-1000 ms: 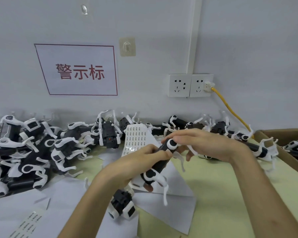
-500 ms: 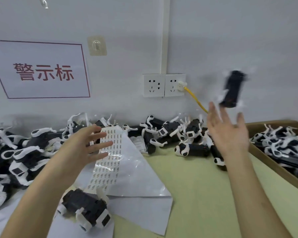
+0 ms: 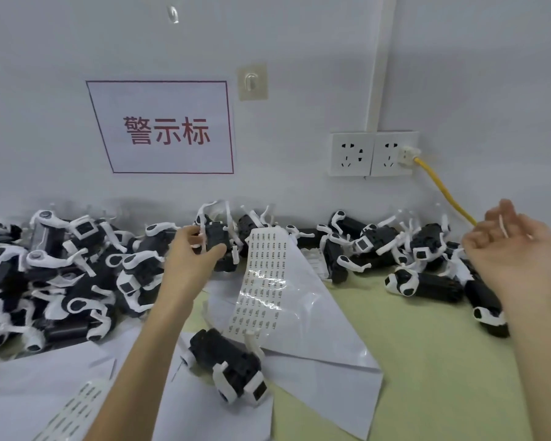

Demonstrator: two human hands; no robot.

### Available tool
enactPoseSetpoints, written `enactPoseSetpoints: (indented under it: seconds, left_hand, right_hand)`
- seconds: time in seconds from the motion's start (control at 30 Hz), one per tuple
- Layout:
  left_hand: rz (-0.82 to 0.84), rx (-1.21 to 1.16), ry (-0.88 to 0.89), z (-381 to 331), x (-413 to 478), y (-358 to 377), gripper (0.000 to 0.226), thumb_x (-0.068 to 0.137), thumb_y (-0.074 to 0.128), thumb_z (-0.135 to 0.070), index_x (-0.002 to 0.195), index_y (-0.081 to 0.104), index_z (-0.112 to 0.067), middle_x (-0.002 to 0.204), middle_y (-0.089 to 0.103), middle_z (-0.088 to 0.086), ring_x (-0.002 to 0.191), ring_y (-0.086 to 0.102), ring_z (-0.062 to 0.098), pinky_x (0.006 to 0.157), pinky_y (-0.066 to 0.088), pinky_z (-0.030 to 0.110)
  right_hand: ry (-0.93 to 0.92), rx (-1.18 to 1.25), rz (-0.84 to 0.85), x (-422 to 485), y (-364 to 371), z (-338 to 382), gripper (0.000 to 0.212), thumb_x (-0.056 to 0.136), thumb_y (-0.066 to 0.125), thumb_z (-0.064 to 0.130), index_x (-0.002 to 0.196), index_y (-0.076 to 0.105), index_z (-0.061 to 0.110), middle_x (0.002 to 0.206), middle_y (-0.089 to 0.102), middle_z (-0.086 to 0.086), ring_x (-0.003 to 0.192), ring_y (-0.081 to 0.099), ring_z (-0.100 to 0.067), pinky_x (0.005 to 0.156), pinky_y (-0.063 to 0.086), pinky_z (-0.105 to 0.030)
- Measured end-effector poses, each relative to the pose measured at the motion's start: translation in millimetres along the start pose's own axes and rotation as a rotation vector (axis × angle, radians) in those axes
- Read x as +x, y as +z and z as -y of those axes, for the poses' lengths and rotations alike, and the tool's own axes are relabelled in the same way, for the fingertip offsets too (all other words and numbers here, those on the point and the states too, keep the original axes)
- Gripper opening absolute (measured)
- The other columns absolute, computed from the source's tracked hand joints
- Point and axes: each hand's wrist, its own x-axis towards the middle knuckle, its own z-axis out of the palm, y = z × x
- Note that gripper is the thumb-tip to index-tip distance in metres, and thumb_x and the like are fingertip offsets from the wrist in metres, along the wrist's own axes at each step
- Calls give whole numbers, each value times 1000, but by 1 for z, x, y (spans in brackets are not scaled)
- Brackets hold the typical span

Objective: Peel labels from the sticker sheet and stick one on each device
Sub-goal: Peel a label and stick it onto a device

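Leaves right hand (image 3: 516,253) empty, fingers slack, after toss. Closes left hand (image 3: 190,254) round next device (image 3: 220,232); needs label from sticker sheet (image 3: 263,281).

This is a factory labelling station. Dozens of identical black-and-white devices (image 3: 61,275) lie heaped along the back edge of the bench (image 3: 427,361). A sticker sheet (image 3: 261,275) lies among them, and a red-lettered sign (image 3: 166,128) and a double socket (image 3: 372,154) sit on the plain wall.
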Motion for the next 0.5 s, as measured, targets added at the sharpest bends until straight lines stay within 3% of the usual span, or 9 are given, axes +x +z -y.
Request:
enactPoseSetpoints:
  seconds: [0.1, 0.2, 0.27, 0.33, 0.43, 0.5]
  left_hand:
    - [-22, 262, 81, 3, 5, 9, 71, 87, 78, -32, 147, 44, -19, 141, 41, 6, 110, 60, 26, 97, 52, 46]
    - [-103, 379, 55, 12, 13, 16, 66, 91, 74, -35, 144, 42, -13, 137, 47, 10, 113, 59, 30, 87, 47, 40]
    - [-96, 393, 66, 24, 20, 17, 37, 97, 66, -28, 127, 58, -9, 114, 64, 10, 96, 63, 28, 75, 46, 36]
    - [-93, 377, 112, 33, 23, 16, 16, 101, 61, -21, 104, 67, -7, 88, 69, 11, 74, 60, 25, 62, 43, 34]
    - [-144, 296, 154, 32, 23, 10, 19, 103, 56, -22, 98, 70, -9, 84, 70, 9, 73, 60, 25, 61, 42, 32]
    - [-174, 235, 175, 24, 23, 6, 25, 104, 55, -28, 97, 70, -9, 87, 71, 5, 76, 63, 28, 65, 45, 36]
  right_hand:
    - [12, -2, 31, -3, 9, -6, 22, 69, 61, 21, 85, 75, 20, 81, 67, 5, 56, 52, -13, 56, 38, -20]
    - [37, -33, 49, -9, 16, -14, 19, 68, 61, 20, 81, 75, 20, 79, 65, 5, 57, 51, -12, 56, 38, -20]
    - [57, -61, 49, -10, 20, -20, 17, 72, 61, 20, 83, 74, 21, 78, 64, 5, 59, 51, -11, 57, 37, -21]
    - [79, -88, 63, -13, 25, -28, 16, 78, 59, 20, 88, 72, 22, 78, 64, 5, 59, 51, -11, 59, 38, -20]
    - [125, -131, 107, -19, 37, -43, 17, 77, 59, 21, 88, 72, 20, 78, 62, 4, 57, 51, -11, 57, 40, -20]
    - [164, -165, 131, -24, 45, -53, 19, 91, 52, 19, 90, 71, 19, 77, 62, 3, 58, 51, -11, 56, 41, -21]
